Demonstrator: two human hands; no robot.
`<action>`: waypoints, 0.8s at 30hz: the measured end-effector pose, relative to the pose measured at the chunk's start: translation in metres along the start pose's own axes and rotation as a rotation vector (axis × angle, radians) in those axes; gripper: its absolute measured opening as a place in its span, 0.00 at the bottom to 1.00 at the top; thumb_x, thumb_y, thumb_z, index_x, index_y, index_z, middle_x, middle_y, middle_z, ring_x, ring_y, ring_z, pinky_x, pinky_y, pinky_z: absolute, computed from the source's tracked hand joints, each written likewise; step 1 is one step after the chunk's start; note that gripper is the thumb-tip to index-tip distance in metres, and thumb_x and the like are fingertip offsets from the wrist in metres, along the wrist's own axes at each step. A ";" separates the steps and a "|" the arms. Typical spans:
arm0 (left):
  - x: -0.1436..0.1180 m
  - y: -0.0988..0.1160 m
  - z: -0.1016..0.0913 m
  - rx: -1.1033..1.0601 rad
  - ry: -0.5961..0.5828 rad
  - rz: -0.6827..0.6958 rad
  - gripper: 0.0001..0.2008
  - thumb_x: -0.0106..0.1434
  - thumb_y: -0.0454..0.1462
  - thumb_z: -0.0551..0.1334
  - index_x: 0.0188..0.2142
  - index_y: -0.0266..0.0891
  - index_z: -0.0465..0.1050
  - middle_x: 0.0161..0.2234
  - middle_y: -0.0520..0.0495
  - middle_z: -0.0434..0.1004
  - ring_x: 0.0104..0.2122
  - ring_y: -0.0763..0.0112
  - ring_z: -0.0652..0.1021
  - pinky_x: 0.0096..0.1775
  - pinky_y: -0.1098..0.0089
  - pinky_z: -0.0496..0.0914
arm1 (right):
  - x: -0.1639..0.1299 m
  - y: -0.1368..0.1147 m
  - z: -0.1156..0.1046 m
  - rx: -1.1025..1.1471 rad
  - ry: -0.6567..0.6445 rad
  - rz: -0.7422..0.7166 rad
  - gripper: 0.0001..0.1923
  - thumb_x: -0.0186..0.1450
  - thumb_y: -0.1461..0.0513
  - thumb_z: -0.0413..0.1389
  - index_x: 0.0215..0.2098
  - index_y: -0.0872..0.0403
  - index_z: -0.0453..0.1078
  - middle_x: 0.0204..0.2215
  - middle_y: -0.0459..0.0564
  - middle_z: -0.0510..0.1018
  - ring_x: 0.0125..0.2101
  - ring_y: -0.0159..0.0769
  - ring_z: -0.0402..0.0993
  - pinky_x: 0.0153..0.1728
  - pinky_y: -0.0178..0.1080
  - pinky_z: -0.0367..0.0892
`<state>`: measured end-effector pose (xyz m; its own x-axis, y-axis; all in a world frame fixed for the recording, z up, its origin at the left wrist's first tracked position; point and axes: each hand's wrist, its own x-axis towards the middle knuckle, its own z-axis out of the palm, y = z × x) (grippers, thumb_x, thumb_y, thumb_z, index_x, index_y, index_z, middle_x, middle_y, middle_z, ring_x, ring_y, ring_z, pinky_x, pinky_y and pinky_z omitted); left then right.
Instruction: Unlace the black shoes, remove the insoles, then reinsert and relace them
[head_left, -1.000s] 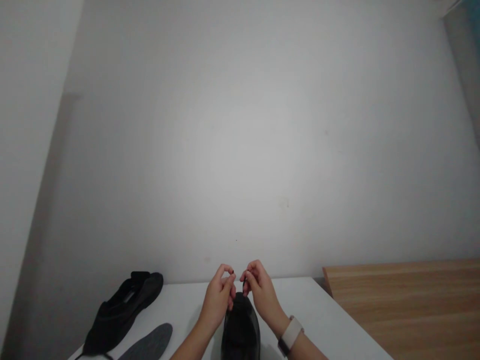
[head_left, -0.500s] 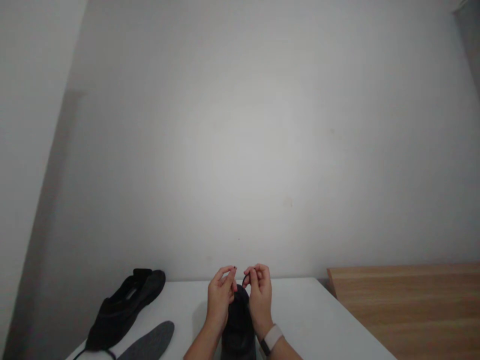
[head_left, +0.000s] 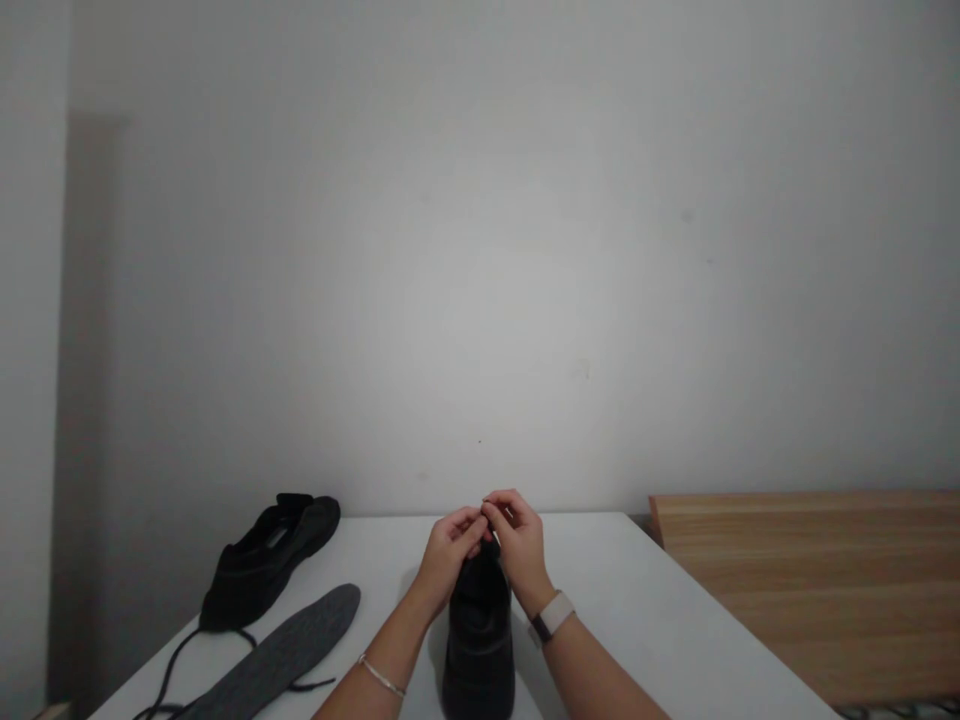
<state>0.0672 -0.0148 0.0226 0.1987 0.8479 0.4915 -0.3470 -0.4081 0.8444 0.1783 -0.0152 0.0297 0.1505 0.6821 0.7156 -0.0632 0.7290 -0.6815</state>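
A black shoe (head_left: 480,640) stands on the white surface (head_left: 637,620), near centre, toe pointing away. It looks light, with a soft upper over a stiffer sole; best held by the sides. Left hand (head_left: 450,548) and right hand (head_left: 517,545) meet over its far end, fingers pinched narrow on something small and dark, possibly a lace end. Both forearms angle inward from the near edge.

My arms are bare to the elbow, no sleeves showing. On my right hand (head_left: 517,545) side, a pale watch band with a dark edge wraps the wrist. By my left hand (head_left: 448,553), a thin silver bracelet.
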 end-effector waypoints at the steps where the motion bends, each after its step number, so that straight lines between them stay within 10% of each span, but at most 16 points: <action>1: 0.000 0.001 0.000 0.037 -0.005 0.001 0.14 0.53 0.43 0.66 0.30 0.32 0.74 0.22 0.51 0.69 0.19 0.81 0.63 0.21 0.78 0.54 | 0.000 0.000 -0.002 0.019 -0.003 0.023 0.07 0.58 0.59 0.58 0.29 0.55 0.69 0.27 0.46 0.72 0.30 0.34 0.69 0.33 0.36 0.65; 18: -0.001 0.003 -0.004 0.125 0.055 0.039 0.11 0.56 0.42 0.64 0.33 0.35 0.74 0.25 0.49 0.77 0.29 0.70 0.75 0.36 0.72 0.66 | 0.001 0.002 -0.021 0.216 -0.070 0.184 0.11 0.53 0.58 0.64 0.30 0.55 0.70 0.24 0.43 0.73 0.23 0.28 0.66 0.26 0.33 0.62; 24: -0.005 0.003 -0.005 0.025 -0.004 -0.016 0.10 0.55 0.41 0.65 0.32 0.35 0.74 0.28 0.48 0.77 0.30 0.69 0.75 0.35 0.71 0.67 | 0.000 -0.001 -0.033 0.172 -0.302 0.188 0.09 0.54 0.60 0.64 0.30 0.55 0.71 0.22 0.43 0.71 0.24 0.28 0.64 0.26 0.32 0.59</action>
<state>0.0601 -0.0185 0.0217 0.2082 0.8531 0.4783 -0.3204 -0.4026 0.8575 0.2111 -0.0175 0.0254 -0.1750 0.7721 0.6110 -0.2307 0.5711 -0.7878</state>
